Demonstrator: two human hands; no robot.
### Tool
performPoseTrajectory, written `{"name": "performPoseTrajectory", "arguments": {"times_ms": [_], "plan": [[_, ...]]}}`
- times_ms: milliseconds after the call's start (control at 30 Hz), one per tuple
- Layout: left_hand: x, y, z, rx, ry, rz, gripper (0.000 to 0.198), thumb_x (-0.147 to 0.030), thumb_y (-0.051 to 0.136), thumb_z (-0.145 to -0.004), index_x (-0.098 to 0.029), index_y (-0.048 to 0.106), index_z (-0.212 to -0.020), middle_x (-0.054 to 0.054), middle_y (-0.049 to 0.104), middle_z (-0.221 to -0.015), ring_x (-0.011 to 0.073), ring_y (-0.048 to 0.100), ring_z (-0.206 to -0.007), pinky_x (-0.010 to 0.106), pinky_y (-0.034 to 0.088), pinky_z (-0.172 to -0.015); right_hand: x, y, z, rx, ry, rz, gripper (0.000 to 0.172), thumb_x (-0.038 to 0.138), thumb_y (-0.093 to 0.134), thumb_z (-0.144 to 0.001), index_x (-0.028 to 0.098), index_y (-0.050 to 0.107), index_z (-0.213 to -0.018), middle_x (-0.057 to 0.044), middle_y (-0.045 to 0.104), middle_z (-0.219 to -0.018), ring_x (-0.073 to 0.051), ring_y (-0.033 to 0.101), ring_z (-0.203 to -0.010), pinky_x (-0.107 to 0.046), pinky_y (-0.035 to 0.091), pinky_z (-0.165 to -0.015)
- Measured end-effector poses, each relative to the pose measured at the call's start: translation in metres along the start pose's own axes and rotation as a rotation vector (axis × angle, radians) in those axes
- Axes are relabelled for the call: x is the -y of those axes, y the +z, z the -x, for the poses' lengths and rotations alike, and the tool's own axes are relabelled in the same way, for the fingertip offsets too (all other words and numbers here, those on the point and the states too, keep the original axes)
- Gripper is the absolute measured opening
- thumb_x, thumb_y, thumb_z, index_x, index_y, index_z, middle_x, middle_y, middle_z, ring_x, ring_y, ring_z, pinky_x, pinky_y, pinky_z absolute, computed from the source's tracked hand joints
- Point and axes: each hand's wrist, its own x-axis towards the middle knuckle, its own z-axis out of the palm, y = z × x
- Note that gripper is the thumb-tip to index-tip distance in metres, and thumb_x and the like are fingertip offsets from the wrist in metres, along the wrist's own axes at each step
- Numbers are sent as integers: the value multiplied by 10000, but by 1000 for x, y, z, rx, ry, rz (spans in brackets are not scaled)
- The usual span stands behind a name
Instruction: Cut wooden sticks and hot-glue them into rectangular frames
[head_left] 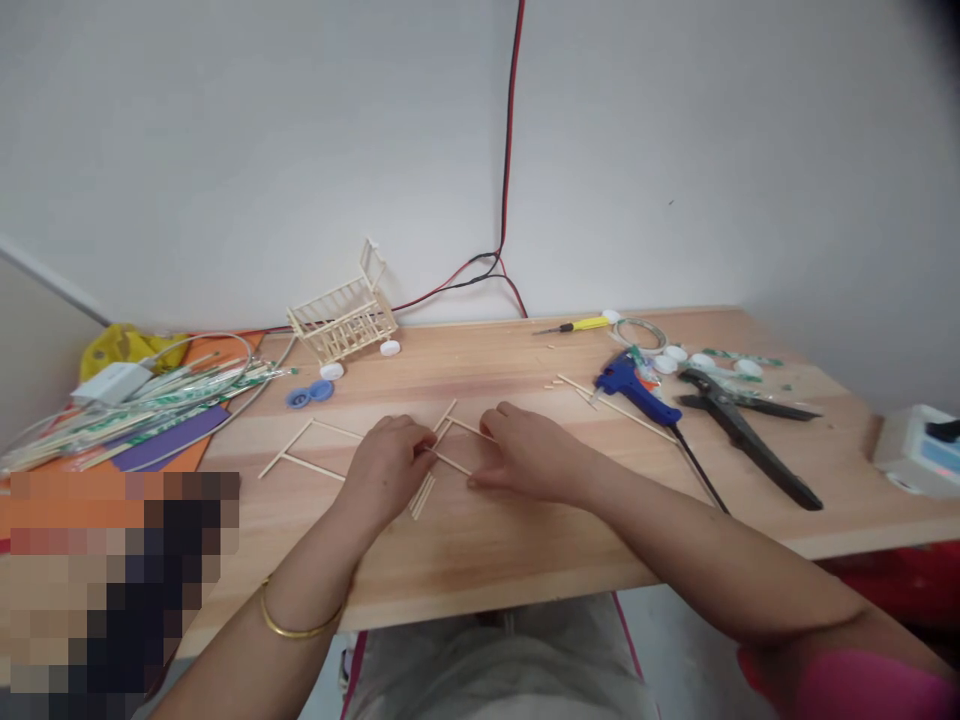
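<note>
My left hand (391,462) has its fingers pinched together on a thin bamboo stick of a small stick frame (453,464). Across from it, my right hand (529,455) holds the frame's other side, fingers at the far stick and thumb at the near one; the frame's right end is hidden under that hand. Several short sticks (422,498) lie beside my left fingertips. A second stick frame (313,468) rests flat on the wooden table, partly covered by my left hand.
A stick-built cart (341,325) with white cap wheels stands near the wall, beside blue caps (309,393). Wrapped sticks (165,410) lie left. On the right are a blue glue gun (637,390), dark cutters (750,435), a yellow-handled tool (589,324) and white caps (703,362).
</note>
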Motion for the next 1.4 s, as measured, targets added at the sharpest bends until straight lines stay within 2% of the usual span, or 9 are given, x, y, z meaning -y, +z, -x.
{"name": "performPoseTrajectory", "arguments": {"times_ms": [100,200,333,500,700,867,1200,1400], "plan": [[2,-1,0,-15,-1,24,125,-175,550,-732,-193,661,-786,22,606,-729,174,527,-758,290,397,-707,-11,-13,2,-45,7,-72,371,474,608,-744,162,582,-943,-83,624,-906,-198,572,-784,-263,385,-628],[4,-6,1,-89,-8,43,163,-195,526,-753,-189,661,-844,23,617,-757,171,535,-773,289,403,-718,-26,-26,5,-126,46,-120,227,377,558,-798,174,604,-887,-54,637,-856,-163,562,-743,-240,372,-613],[1,-19,10,-166,-30,-16,180,-226,496,-783,-189,660,-846,38,636,-806,182,543,-804,303,405,-736,-39,-31,14,-173,57,-136,174,325,531,-806,174,618,-810,-44,637,-809,-148,550,-705,-232,364,-599],[-18,-26,44,-88,-40,-140,167,-238,485,-810,-199,647,-802,42,624,-792,186,532,-788,309,380,-720,-45,-20,27,-173,3,-152,129,243,517,-785,170,623,-774,-38,631,-762,-142,535,-679,-232,357,-591],[-35,-6,81,-124,-105,-259,172,-290,499,-824,-190,633,-784,66,601,-813,205,512,-801,325,342,-691,-49,4,31,-263,-91,-255,140,234,496,-793,161,615,-806,-26,605,-738,-124,523,-654,-223,369,-598],[-41,1,84,-109,-140,-349,182,-266,487,-831,-183,620,-739,72,593,-797,218,510,-815,328,328,-680,-51,15,26,-336,-117,-333,124,220,499,-782,156,603,-804,-24,591,-755,-119,526,-664,-222,385,-614],[-48,6,86,-175,-170,-496,248,-244,434,-846,-178,616,-690,82,610,-748,251,527,-802,367,307,-668,-63,20,24,-322,-141,-331,129,213,496,-780,153,606,-810,-22,582,-730,-117,505,-633,-223,371,-581],[-48,7,85,-180,-170,-479,233,-230,454,-834,-178,613,-671,77,606,-727,244,528,-797,361,305,-669,-64,20,23,-316,-156,-321,133,225,486,-787,160,601,-805,-23,582,-729,-126,507,-639,-235,378,-591]]}}
